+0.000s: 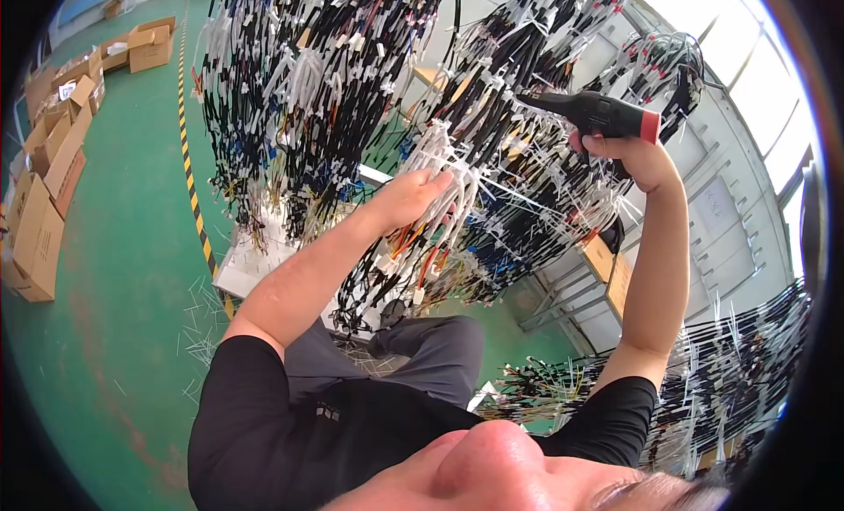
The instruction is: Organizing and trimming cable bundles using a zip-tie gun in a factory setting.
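In my right hand (622,150), raised at the right, is a black cable tie gun (602,115) with a red rear end. Its narrow nose points left toward the hanging black wires. My left hand (413,197) is closed around a bundle of white wires (440,155), the thumb lying across it. White connectors with orange, red and black leads hang below that hand. A long white cable tie (519,197) sticks out from the bundle to the right. Part of the bundle is hidden behind my left fingers.
Thick clusters of wire harnesses (308,80) hang ahead, and more harnesses (703,370) lie at the lower right. Cardboard boxes (40,229) line the left side. A yellow-black floor stripe (195,194) crosses the green floor, with cut tie ends (200,335) scattered near it.
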Tool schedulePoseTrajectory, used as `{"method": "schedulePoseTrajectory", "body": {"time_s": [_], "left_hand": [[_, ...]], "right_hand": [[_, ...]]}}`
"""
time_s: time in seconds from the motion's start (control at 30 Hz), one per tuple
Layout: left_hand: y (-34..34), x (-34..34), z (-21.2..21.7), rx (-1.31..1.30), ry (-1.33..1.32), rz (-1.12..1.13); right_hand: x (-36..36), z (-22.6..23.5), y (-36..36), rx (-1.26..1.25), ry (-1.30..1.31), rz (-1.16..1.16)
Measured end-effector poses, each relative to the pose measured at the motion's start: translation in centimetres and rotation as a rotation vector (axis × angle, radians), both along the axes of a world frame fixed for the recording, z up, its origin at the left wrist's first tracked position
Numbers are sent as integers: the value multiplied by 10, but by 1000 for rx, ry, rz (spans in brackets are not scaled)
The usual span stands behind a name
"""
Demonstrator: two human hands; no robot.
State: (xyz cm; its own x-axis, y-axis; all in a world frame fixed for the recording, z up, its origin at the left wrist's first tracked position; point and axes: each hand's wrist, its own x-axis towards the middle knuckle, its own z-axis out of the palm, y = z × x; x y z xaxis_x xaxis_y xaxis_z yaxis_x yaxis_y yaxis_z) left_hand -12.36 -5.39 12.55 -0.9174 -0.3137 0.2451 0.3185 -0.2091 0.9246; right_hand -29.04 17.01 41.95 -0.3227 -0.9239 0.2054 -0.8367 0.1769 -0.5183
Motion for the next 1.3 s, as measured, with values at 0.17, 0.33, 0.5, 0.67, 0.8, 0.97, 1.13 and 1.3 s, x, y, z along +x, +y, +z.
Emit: {"method": "schedulePoseTrajectory", "body": {"time_s": [0.17,0.33,0.5,0.67,0.8,0.97,1.13,1.3], "left_hand": [[0,6,4,-20,-3,37],[0,16,10,-171,19,174],[-4,5,-4,-406,-43,330],[15,25,18,-493,-90,439],[20,22,15,-563,-50,515],[18,25,20,-386,-84,412],[6,21,20,-527,-171,431],[-1,-1,3,-560,-119,486]], "right_hand": [[10,-2,-1,-28,73,-72],[19,-2,-4,21,63,-116],[19,-11,-14,-6,69,-47],[24,-15,-16,144,414,23],[6,-40,-14,6,314,-122],[23,-51,-14,-47,929,-48],[14,-64,-1,-389,1043,62],[-17,-58,15,-333,119,124]]}}
